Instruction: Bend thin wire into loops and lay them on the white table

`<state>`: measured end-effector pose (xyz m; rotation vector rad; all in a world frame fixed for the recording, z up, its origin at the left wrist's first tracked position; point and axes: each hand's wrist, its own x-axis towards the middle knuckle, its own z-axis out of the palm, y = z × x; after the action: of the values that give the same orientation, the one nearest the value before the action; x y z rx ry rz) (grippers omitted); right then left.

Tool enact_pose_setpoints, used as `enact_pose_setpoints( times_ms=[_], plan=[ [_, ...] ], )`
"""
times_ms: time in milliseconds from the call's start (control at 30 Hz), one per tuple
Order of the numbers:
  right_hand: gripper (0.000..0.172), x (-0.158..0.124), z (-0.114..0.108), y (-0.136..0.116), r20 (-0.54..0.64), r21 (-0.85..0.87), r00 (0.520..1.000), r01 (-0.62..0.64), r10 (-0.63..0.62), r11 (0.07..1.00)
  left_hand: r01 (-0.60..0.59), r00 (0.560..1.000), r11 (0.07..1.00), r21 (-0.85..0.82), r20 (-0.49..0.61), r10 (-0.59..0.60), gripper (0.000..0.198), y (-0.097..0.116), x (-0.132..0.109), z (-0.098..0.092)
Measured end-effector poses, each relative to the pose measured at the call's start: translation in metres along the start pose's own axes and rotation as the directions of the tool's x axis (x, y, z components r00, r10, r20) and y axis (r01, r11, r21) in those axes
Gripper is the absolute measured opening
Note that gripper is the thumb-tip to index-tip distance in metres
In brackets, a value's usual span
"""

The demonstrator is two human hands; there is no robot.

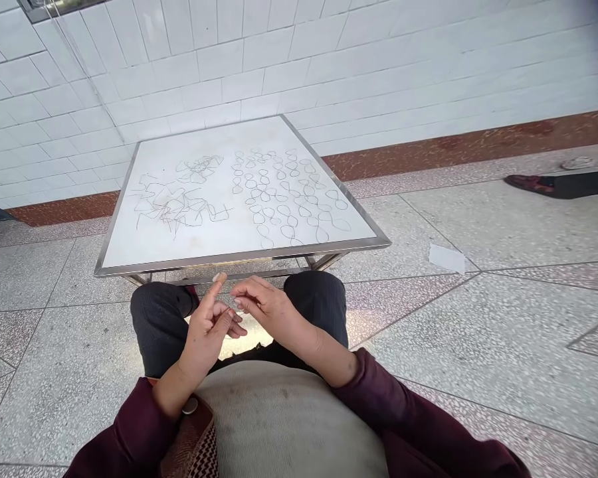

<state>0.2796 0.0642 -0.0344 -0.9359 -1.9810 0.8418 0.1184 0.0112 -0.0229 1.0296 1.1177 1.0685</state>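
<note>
My left hand point(204, 332) is raised above my lap, its thumb pressed towards the fingers and its index finger pointing up. A tan wrap, like tape, covers that fingertip. Close beside it, my right hand point(274, 312) has thumb and index finger pinched together. Whatever lies between the fingers of either hand is too fine to make out. On the white table point(154, 255) before me, bent thin dark strands, like wire, form a loose tangle point(179, 206) at the left. Several thin strands shaped into twisted loops point(279, 186) lie in rows at the right.
The table's metal edge point(239, 261) runs just beyond my knees. A white tiled wall point(259, 60) stands behind the table. To the right, a white piece of paper or card point(447, 258) lies on the floor, and another person's foot point(533, 184) shows farther off.
</note>
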Motion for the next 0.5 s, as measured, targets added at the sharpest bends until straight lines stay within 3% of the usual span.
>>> enact_pose_setpoints(
  times_ms=[200,500],
  plan=[
    [0.019,-0.005,-0.001,0.001,-0.013,-0.083,0.993,0.113,-0.114,0.99,-0.008,1.0,1.0,0.006,-0.007,0.008,0.065,-0.001,-0.004,0.0],
    [0.026,-0.008,-0.013,-0.01,0.173,-0.325,0.972,0.208,-0.158,0.922,0.012,1.0,1.0,0.02,0.027,-0.012,0.063,-0.002,-0.007,0.005]
  ],
)
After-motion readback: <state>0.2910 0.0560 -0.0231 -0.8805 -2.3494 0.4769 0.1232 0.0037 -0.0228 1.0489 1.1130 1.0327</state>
